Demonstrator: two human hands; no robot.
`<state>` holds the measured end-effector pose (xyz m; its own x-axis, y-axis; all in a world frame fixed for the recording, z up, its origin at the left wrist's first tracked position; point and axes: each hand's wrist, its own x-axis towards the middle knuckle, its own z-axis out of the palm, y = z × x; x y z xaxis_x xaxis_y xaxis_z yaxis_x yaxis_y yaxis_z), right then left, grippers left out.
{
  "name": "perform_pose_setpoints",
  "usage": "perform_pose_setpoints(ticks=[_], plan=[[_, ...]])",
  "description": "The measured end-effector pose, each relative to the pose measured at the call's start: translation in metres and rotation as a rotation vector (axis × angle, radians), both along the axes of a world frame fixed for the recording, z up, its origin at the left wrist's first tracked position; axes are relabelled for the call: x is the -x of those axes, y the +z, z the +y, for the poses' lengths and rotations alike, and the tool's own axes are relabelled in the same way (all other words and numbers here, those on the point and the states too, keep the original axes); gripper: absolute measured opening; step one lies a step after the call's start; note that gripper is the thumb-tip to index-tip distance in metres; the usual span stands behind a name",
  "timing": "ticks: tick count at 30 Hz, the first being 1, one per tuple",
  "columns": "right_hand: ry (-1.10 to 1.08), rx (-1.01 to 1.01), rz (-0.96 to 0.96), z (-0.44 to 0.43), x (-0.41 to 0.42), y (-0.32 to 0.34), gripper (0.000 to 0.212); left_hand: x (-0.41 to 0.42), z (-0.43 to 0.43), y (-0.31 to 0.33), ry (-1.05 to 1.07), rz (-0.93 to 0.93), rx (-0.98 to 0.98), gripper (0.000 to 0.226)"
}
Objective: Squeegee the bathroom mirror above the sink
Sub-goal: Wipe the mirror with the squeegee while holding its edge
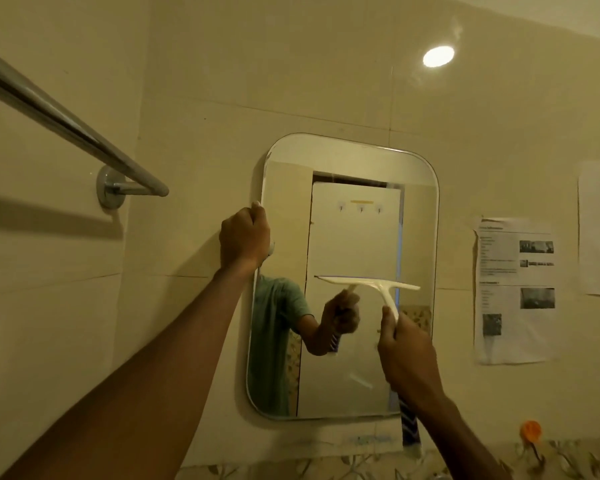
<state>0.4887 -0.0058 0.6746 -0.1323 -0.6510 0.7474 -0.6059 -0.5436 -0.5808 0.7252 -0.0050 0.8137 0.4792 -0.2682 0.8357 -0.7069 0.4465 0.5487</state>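
White squeegee (378, 284), handle gripped in right hand (407, 362), sits blade-flat on mirror (354, 237) at mid-height; left hand (245, 239) curls round mirror's left edge; wiping stroke in hand, next likely needs even downward pull.

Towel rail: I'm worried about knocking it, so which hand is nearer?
Left. The left hand grips the left edge of the mirror, just right of the towel rail; the right hand holds the squeegee farther right and lower.

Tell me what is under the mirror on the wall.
Below the mirror a pale strip and a patterned tile border show. The right forearm covers the part under its right corner.
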Motion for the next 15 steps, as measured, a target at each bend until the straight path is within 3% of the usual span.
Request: perform_pose_setpoints(ticks=[8,15], plan=[[0.091,0.167,-0.018,0.002,-0.015,0.119,0.036,-0.001,0.004,-0.011,-0.018,0.018,-0.014,0.053],[-0.021,0.054,0.003,-0.004,-0.019,-0.014,0.034,-0.001,0.002,-0.034,-0.005,0.008,0.034,0.046]])
